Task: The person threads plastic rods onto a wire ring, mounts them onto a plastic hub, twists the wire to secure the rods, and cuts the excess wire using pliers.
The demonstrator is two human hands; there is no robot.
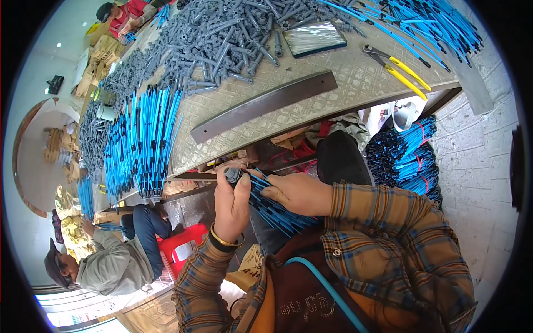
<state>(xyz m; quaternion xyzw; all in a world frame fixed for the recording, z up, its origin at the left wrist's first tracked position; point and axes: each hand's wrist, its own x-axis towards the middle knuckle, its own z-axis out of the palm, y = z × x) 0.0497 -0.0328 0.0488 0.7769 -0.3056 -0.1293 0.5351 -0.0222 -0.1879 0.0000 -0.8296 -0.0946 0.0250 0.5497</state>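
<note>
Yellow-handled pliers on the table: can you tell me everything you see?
The pliers have a dark, metal-looking head and two yellow handles, probably plastic-coated, spread apart. They lie on the patterned tabletop, head pointing away and left, one handle's tip seemingly overhanging the near edge. A dark-rimmed tray is to their left; blue rods lie beyond. Nobody holds them.

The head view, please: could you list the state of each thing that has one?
Left hand: closed on grey fitting
Right hand: closed on blue rods
Pliers: handles spread
Metal bar: lying on table
Tray: uncovered, contents showing
Grey parts: heaped loose
Blue bundles: tied with red bands
</note>
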